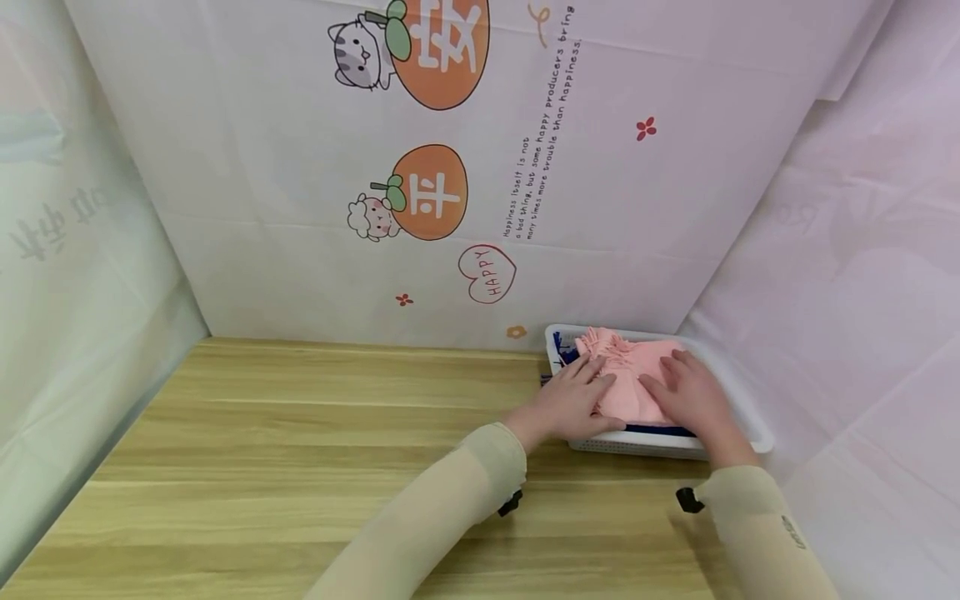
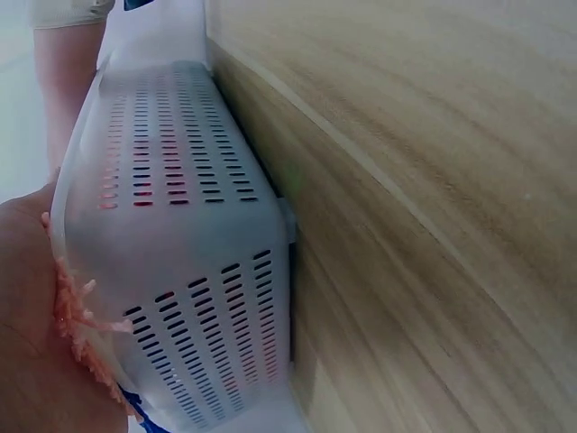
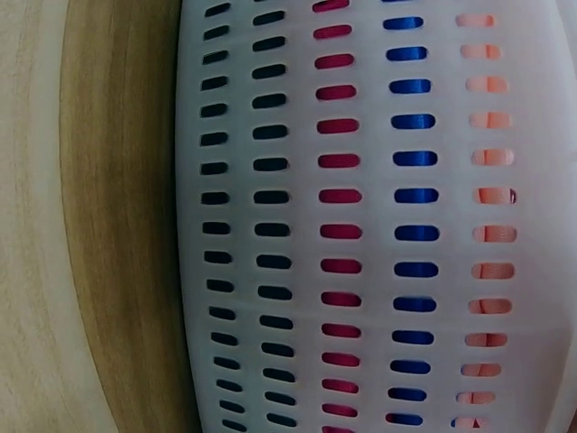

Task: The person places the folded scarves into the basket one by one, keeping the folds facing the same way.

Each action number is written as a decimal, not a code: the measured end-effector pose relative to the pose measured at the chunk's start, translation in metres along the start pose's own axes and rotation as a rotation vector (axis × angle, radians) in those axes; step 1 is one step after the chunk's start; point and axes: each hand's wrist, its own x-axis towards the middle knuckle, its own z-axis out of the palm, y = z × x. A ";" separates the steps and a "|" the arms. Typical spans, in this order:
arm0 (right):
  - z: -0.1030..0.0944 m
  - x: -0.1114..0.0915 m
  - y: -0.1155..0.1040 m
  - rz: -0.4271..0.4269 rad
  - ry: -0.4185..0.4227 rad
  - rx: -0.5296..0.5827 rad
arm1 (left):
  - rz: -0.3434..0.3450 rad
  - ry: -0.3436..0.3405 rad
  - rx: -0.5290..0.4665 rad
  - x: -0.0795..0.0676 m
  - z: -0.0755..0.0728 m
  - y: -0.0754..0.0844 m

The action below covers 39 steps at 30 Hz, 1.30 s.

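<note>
A folded pink fringed scarf (image 1: pixel 633 367) lies on top in a white perforated basket (image 1: pixel 637 446) at the table's back right. My left hand (image 1: pixel 573 404) rests on its fringed left side with fingers spread. On the right side of the scarf, my right hand (image 1: pixel 697 400) lies with relaxed fingers. Dark blue cloth (image 1: pixel 660 431) peeks out beneath the pink one. Through the basket's slots in the right wrist view, dark, red, blue (image 3: pixel 415 196) and pink layers are stacked. In the left wrist view, pink fringe (image 2: pixel 81 316) hangs over the basket rim beside my left palm.
The wooden table (image 1: pixel 300 467) stretches out to the left of the basket. A printed white cloth wall (image 1: pixel 300 275) rises directly behind it, and another white cloth wall (image 1: pixel 847 358) stands close on the right.
</note>
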 end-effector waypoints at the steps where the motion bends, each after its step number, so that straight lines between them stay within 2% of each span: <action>1: 0.000 0.000 -0.001 -0.002 -0.005 -0.001 | -0.005 -0.002 0.001 0.000 0.000 0.000; 10: 0.005 0.006 -0.005 0.014 -0.083 0.009 | -0.073 -0.073 0.018 -0.006 -0.007 0.001; 17: 0.006 0.006 -0.007 0.021 -0.135 0.017 | -0.082 -0.100 0.021 -0.010 -0.010 0.001; 31: 0.006 0.001 -0.004 0.052 -0.179 0.028 | -0.080 -0.124 0.031 -0.011 -0.011 0.005; 39: 0.003 -0.001 -0.009 0.028 -0.190 0.010 | -0.086 -0.136 0.045 -0.012 -0.013 0.006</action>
